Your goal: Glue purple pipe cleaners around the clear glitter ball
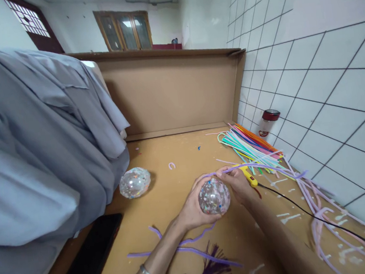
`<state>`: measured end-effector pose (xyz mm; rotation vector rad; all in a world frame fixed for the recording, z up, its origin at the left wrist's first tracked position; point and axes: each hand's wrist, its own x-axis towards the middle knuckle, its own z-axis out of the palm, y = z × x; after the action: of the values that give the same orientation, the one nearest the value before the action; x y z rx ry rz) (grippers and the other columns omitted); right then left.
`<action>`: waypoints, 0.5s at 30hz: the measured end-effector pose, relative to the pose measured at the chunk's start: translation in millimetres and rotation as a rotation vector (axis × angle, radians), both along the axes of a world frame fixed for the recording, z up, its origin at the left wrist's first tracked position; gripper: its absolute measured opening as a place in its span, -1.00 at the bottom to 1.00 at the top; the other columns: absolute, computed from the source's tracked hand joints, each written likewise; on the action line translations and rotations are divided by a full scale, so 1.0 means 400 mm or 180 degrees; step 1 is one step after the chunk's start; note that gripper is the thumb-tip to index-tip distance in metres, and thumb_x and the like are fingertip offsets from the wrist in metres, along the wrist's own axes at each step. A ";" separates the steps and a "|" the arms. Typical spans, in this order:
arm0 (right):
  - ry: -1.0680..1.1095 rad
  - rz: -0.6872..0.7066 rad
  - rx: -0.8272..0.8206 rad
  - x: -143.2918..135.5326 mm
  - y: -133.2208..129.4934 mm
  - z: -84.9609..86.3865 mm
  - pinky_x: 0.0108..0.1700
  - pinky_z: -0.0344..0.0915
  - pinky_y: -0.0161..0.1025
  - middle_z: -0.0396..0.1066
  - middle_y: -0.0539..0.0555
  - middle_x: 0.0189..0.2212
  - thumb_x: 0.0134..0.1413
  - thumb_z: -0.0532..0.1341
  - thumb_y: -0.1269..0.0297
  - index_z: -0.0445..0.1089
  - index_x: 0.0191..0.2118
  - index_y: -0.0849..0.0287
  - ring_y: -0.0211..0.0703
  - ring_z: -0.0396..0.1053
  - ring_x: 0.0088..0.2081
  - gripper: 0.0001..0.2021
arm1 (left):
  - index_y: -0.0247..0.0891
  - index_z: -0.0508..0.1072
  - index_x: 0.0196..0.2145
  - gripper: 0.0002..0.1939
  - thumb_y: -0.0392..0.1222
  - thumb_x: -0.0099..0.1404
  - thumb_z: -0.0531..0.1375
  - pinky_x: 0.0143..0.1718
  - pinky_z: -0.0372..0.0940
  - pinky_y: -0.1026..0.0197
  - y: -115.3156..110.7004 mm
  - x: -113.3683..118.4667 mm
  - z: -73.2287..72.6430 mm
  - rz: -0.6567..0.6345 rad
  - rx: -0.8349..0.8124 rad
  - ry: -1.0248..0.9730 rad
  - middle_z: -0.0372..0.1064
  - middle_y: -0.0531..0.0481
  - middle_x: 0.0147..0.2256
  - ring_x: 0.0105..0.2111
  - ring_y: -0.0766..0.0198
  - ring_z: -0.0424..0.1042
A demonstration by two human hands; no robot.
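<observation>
My left hand [193,208] is wrapped round a clear ball [214,197] speckled with coloured bits. At the ball's upper right, my right hand [235,183] pinches a purple pipe cleaner [251,164] whose end lies across the top of the ball. Just beyond my right hand sits a yellow glue gun [250,176] with a black cord; its front part is hidden. Under and beside my left forearm lie more purple pipe cleaners [212,259]. A dark purple tassel [215,265] with a loop is between my forearms.
A second clear speckled ball [135,183] stands at the left, near a person in a grey garment [47,139]. Several coloured pipe cleaners [252,146] are heaped by the tiled wall, beside a red-lidded jar [268,123]. A black phone-like slab [87,260] lies front left. A cardboard wall [177,91] closes the back.
</observation>
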<state>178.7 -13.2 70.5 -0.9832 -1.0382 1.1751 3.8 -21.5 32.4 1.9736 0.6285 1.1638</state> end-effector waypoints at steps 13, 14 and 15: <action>-0.0199 -0.0048 0.0189 0.017 -0.003 -0.002 -0.26 0.34 -0.19 0.54 0.04 -0.45 -0.29 0.41 0.23 0.37 -0.58 0.13 -0.13 0.44 -0.37 -0.80 | -0.13 0.17 0.21 0.00 -0.11 -0.17 0.48 0.29 0.09 -0.18 0.000 0.007 -0.008 -0.0144 0.0053 0.0200 0.08 -0.22 0.23 0.28 -0.13 0.10; -0.0280 -0.0041 0.0207 0.019 -0.004 0.000 -0.27 0.34 -0.19 0.54 0.04 -0.44 -0.29 0.41 0.23 0.37 -0.58 0.13 -0.13 0.44 -0.37 -0.80 | -0.13 0.17 0.20 0.00 -0.11 -0.18 0.49 0.29 0.11 -0.17 0.000 0.007 -0.009 -0.0135 0.0039 0.0219 0.09 -0.21 0.21 0.26 -0.13 0.12; -0.0370 -0.0057 0.0223 0.021 -0.004 0.002 -0.27 0.34 -0.19 0.54 0.04 -0.44 -0.27 0.41 0.22 0.38 -0.57 0.12 -0.13 0.44 -0.37 -0.80 | -0.13 0.18 0.20 0.00 -0.12 -0.18 0.49 0.28 0.12 -0.16 0.000 0.006 -0.009 -0.0124 0.0018 0.0240 0.10 -0.21 0.20 0.25 -0.12 0.14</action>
<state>187.1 -15.0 71.4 -1.0130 -1.1527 1.0698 6.3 -21.5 28.9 2.0336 0.6232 1.0729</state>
